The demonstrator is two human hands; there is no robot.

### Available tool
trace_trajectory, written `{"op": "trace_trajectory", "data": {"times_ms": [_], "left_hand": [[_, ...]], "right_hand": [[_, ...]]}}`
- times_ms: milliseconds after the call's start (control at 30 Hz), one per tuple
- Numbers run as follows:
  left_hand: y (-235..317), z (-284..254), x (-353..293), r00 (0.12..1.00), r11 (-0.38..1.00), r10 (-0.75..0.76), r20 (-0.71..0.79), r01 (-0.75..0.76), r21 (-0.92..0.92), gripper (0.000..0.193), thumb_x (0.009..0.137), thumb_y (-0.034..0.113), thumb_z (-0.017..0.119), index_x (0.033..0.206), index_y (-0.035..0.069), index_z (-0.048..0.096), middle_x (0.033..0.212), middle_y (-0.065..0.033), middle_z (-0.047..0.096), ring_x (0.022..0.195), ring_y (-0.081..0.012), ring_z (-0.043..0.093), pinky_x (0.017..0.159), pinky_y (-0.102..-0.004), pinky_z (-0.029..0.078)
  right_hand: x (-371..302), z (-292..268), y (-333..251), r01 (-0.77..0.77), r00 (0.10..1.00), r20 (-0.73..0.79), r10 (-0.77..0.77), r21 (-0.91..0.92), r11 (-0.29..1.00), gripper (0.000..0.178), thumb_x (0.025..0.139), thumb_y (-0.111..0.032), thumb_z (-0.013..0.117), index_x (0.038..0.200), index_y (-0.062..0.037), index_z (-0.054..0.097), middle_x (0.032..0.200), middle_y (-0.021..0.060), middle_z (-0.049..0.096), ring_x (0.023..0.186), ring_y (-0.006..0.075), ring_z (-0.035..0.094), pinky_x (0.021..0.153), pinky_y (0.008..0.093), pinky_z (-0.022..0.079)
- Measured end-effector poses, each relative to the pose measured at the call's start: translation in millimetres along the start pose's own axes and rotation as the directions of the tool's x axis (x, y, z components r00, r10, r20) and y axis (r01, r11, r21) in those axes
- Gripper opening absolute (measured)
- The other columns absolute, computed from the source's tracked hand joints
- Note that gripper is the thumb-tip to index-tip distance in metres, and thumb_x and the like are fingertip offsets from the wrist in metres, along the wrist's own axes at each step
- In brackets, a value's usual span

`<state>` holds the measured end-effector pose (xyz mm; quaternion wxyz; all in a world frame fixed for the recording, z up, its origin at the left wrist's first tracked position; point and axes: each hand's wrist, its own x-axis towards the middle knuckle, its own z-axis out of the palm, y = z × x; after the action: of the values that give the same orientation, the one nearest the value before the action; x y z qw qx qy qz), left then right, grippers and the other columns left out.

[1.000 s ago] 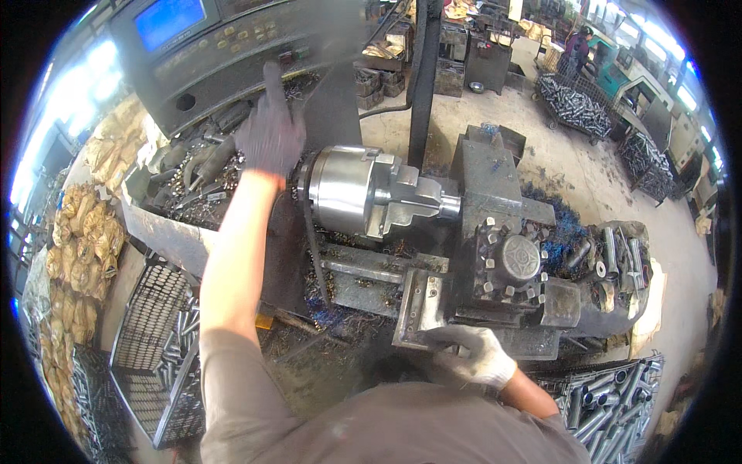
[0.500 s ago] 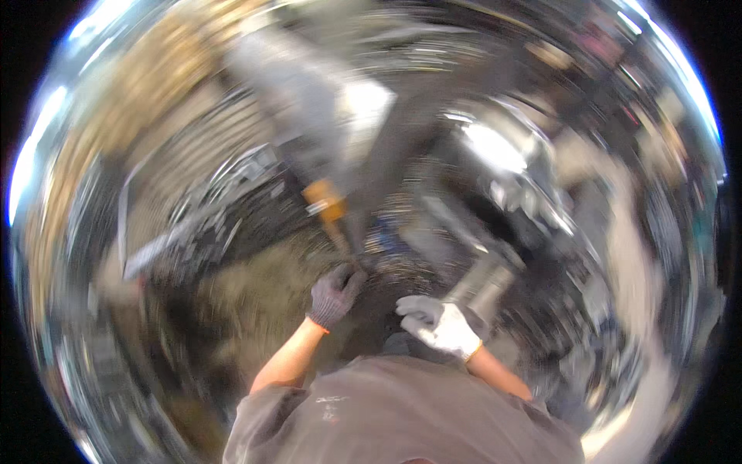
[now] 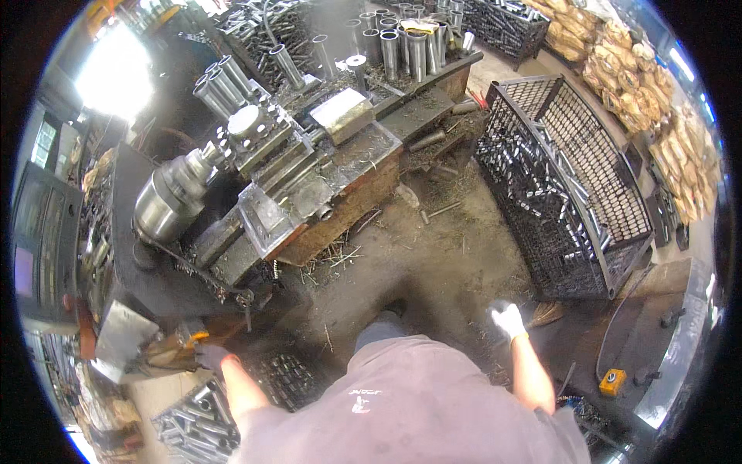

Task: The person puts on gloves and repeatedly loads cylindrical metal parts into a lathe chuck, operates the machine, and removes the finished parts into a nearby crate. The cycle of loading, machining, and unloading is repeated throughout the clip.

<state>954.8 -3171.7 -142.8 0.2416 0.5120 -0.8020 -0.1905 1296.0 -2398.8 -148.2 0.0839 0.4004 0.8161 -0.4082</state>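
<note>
Left hand (image 3: 210, 356), dark-gloved, is held near loose metal tubes (image 3: 197, 424); finger state cannot be told. Right hand (image 3: 508, 319), pale-gloved and blurred, is held well apart from it; whether spread or closed cannot be told. Just beyond the right hand, a black mesh crate (image 3: 610, 166) is seen, part-filled with metal pieces (image 3: 533, 182). Farther off, at left, a steel chuck (image 3: 171, 203) is mounted. Beyond, upright tubes (image 3: 390, 56) are grouped.

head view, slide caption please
Gloved left hand and right hand apart; ahead, a metalworking machine and a black crate of metal parts.
</note>
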Motion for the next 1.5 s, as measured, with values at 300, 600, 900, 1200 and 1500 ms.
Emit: {"op": "trace_trajectory", "data": {"times_ms": [300, 600, 900, 1200, 1500], "left_hand": [[77.1, 95.4, -177.5, 0.818, 0.952, 0.307, 0.487, -0.264, -0.156, 0.047, 0.11, 0.03, 0.052, 0.149, 0.003, 0.058, 0.142, -0.0191, 0.066, 0.131, -0.0325, 0.065, 0.108, -0.0438, 0.053], [197.4, 125.8, -455.5, 0.144, 0.862, 0.403, 0.904, -0.392, -0.322, 0.046, 0.11, 0.032, 0.056, 0.143, 0.001, 0.062, 0.14, -0.0201, 0.068, 0.128, -0.0332, 0.066, 0.11, -0.042, 0.051], [443.1, 124.6, -930.3, -0.526, -0.064, 0.84, 0.133, -0.339, -0.939, 0.04, 0.102, 0.018, 0.072, 0.136, 0.0, 0.064, 0.132, -0.0209, 0.069, 0.118, -0.0369, 0.068, 0.101, -0.0462, 0.057], [573.1, 251.9, -1232.8, -0.776, -0.372, 0.631, 0.022, -0.327, -0.869, 0.031, 0.103, 0.02, 0.065, 0.126, 0.002, 0.074, 0.125, -0.0189, 0.075, 0.122, -0.0394, 0.067, 0.107, -0.0493, 0.053], [577.2, 243.3, -1240.1, -0.769, -0.195, 0.563, 0.303, -0.48, -0.855, 0.05, 0.101, 0.036, 0.059, 0.128, -0.004, 0.072, 0.13, -0.0215, 0.071, 0.123, -0.0418, 0.066, 0.114, -0.0575, 0.046]], "right_hand": [[125.0, -22.0, -11.4, 0.046, 0.995, 0.098, -0.022, -0.251, 0.967, 0.037, 0.089, -0.039, 0.066, 0.104, -0.008, 0.08, 0.103, 0.0211, 0.078, 0.093, 0.0416, 0.074, 0.083, 0.0498, 0.057], [160.3, -121.2, 75.3, -0.237, 0.971, -0.01, 0.237, -0.078, 0.968, 0.043, 0.093, -0.044, 0.068, 0.115, -0.009, 0.081, 0.102, 0.0152, 0.081, 0.092, 0.0316, 0.078, 0.088, 0.0425, 0.059], [417.6, -420.8, 190.8, -0.03, 0.842, -0.492, 0.221, 0.367, 0.93, 0.05, 0.096, -0.026, 0.066, 0.138, -0.0002, 0.066, 0.122, 0.0182, 0.077, 0.109, 0.027, 0.075, 0.103, 0.0395, 0.057], [746.4, -447.0, 448.5, -0.601, 0.773, -0.001, 0.635, 0.322, 0.732, 0.086, 0.08, -0.048, 0.082, 0.149, -0.0031, 0.056, 0.127, 0.022, 0.074, 0.117, 0.0318, 0.073, 0.105, 0.0399, 0.057], [888.8, -438.9, 699.5, -0.09, 0.758, -0.014, 0.652, 0.988, 0.126, 0.035, 0.101, -0.037, 0.072, 0.128, -0.0156, 0.066, 0.086, 0.0038, 0.068, 0.074, 0.0209, 0.065, 0.062, 0.0367, 0.054]]}}
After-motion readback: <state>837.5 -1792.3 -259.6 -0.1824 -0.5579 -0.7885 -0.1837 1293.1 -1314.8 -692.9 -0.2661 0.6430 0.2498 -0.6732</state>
